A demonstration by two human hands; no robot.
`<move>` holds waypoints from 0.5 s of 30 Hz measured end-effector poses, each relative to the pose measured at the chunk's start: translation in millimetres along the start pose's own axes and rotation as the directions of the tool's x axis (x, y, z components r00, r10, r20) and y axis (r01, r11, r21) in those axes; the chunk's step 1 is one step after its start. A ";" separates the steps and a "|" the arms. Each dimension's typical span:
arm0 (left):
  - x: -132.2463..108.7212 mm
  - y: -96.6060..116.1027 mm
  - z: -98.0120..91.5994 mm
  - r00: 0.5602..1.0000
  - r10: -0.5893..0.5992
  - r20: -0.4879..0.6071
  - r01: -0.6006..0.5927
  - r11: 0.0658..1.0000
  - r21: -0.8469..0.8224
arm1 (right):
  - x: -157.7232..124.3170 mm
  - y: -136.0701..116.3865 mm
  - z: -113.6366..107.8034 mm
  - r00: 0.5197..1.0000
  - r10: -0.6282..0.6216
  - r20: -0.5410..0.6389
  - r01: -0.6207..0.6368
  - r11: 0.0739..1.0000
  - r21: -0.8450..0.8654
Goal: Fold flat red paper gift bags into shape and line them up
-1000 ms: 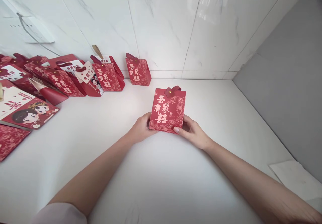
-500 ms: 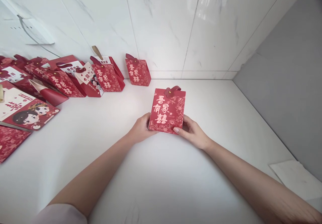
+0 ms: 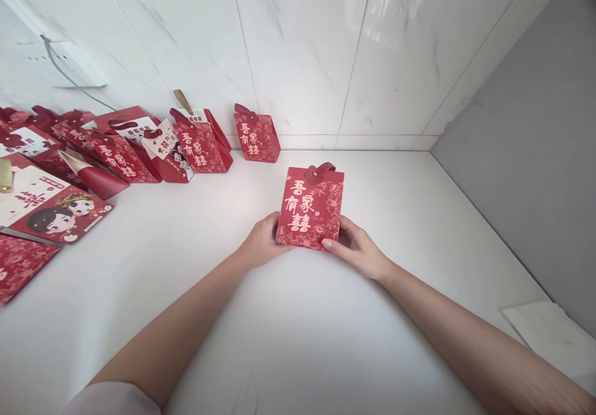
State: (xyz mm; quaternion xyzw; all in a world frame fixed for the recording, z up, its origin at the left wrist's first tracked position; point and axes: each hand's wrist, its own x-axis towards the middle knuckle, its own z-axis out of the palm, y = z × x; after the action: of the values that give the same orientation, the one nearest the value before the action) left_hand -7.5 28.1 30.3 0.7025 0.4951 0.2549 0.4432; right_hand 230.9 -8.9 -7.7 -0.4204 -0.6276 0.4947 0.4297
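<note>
One left hand (image 3: 264, 242) and one right hand (image 3: 364, 252) clasp a red box (image 3: 311, 210) by its lower sides, central over the white counter (image 3: 279, 340); probably light, stiffish, crushable card, best held gently there.

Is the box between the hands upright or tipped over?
Upright: the red box has its strap on top and its characters right way up.

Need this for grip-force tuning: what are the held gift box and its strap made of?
Gift box: probably printed card, satin-matte; flat panels, crisp edges.
Strap: smooth leather or faux leather, can't tell which; curved loop, flower-cut end, brass-coloured stud.
</note>
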 end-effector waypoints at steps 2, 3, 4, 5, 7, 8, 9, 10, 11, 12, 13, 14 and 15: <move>-0.1 -0.1 -0.1 1.000 0.004 -0.001 -0.004 1.000 0.007 | 0.0 -0.2 0.1 1.000 0.003 -0.001 -0.003 1.000 -0.003; -0.1 -0.3 -0.2 1.000 0.006 -0.002 -0.006 1.000 0.009 | 0.1 -0.5 0.2 1.000 0.001 -0.002 -0.001 1.000 -0.002; -0.3 -0.4 -0.3 1.000 0.007 -0.002 -0.007 1.000 0.011 | 0.2 -0.9 0.5 1.000 -0.001 -0.003 0.001 1.000 -0.001; -0.4 -0.6 -0.4 1.000 0.007 -0.003 -0.007 1.000 0.012 | 0.3 -1.3 0.8 1.000 -0.002 -0.003 0.002 1.000 -0.001; -0.7 -0.9 -0.3 1.000 0.012 -0.005 -0.012 1.000 0.013 | 0.4 -2.0 1.3 1.000 -0.004 -0.004 0.004 1.000 -0.004; -0.7 -1.2 -0.1 1.000 0.016 -0.005 -0.016 1.000 0.014 | 0.4 -2.2 1.6 1.000 -0.005 -0.005 0.005 1.000 -0.005; -0.7 -1.5 0.1 1.000 0.020 -0.006 -0.020 1.000 0.016 | 0.4 -2.1 1.7 1.000 -0.005 -0.005 0.005 1.000 -0.005; -0.5 -2.0 0.3 1.000 0.024 -0.007 -0.024 0.999 0.021 | 0.2 -2.0 1.8 1.000 -0.005 -0.006 0.005 1.000 -0.003; -0.2 -2.6 0.4 1.000 0.029 -0.010 -0.029 0.999 0.028 | 0.0 -1.8 1.8 1.000 -0.005 -0.007 0.005 1.000 0.000; 0.1 -3.2 0.4 0.999 0.036 -0.012 -0.035 0.999 0.036 | -0.2 -1.7 1.7 1.000 -0.004 -0.006 0.004 1.000 0.004; 0.4 -3.8 0.4 0.999 0.042 -0.014 -0.041 0.998 0.043 | -0.4 -1.5 1.6 1.000 -0.001 -0.004 0.001 1.000 0.009; 0.7 -4.2 0.2 0.999 0.047 -0.011 -0.046 0.998 0.046 | -0.6 -1.5 1.5 1.000 0.002 -0.002 -0.002 1.000 0.014; 0.9 -4.5 -0.1 0.999 0.049 -0.006 -0.049 0.998 0.046 | -0.7 -1.6 1.4 1.000 0.004 -0.001 -0.004 1.000 0.017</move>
State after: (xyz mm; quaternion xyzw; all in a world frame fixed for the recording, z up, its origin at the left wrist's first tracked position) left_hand -9.4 29.5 26.3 0.7236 0.4850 0.2567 0.4187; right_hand 229.6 -10.1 -6.4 -0.4181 -0.6224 0.5005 0.4327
